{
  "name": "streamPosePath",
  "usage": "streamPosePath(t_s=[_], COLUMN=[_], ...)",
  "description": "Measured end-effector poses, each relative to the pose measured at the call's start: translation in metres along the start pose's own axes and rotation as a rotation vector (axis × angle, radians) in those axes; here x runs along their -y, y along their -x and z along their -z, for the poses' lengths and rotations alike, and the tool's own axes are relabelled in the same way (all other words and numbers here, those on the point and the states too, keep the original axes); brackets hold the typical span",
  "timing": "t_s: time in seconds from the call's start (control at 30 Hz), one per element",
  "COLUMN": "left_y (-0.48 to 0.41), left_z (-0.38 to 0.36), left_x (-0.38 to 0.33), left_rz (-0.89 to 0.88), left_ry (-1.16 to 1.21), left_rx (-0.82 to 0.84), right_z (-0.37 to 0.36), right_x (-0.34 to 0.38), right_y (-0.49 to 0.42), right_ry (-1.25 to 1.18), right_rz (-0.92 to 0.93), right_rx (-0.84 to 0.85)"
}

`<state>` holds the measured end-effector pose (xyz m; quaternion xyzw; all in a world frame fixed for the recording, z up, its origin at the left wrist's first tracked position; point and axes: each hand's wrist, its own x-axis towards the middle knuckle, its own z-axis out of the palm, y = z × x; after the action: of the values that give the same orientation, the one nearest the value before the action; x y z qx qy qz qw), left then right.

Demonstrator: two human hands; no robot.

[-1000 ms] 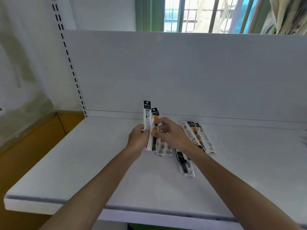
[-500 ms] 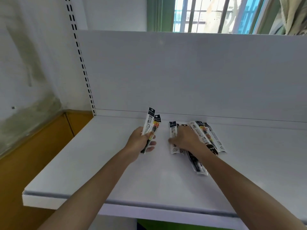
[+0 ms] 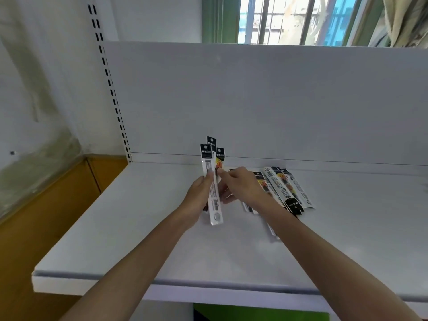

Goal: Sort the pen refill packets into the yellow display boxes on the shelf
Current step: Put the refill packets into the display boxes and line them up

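My left hand (image 3: 199, 195) grips a small upright bundle of pen refill packets (image 3: 212, 172), three black-topped ends showing above the fingers. My right hand (image 3: 240, 186) is right beside it, thumb and forefinger pinching the edge of the bundle's rightmost packet. Several more refill packets (image 3: 287, 188) lie flat on the white shelf (image 3: 139, 228) just right of my right hand, and one lies partly hidden under my right forearm. No yellow display box is in view.
The white back panel (image 3: 254, 100) of the shelf rises behind the packets. A slotted upright (image 3: 111, 89) stands at the left. An orange-brown cabinet (image 3: 46, 216) sits lower left. The shelf's front edge (image 3: 162, 288) runs across the bottom.
My right hand left the flat packets and brought one over to the bundle in my left hand. The bundle now shows three tops instead of two and is raised more upright.
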<state>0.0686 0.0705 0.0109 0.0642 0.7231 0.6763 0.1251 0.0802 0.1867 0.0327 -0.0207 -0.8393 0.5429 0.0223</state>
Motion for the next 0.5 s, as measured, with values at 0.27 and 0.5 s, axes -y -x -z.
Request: streamPosePath(t_s=[0.27,0.5], left_y=[0.011,0.019], left_z=[-0.034,-0.099], left_x=[-0.009,-0.018], left_rz=[-0.124,-0.216], left_ry=[0.022,-0.173], left_rx=[0.153,0.300], right_z=[0.043,0.132], right_x=[-0.021,-0.037], right_y=[0.014,0.042], right_ry=[-0.010,-0.515], right_rz=[0.004,-0.081], right_rx=[-0.326,-0.448])
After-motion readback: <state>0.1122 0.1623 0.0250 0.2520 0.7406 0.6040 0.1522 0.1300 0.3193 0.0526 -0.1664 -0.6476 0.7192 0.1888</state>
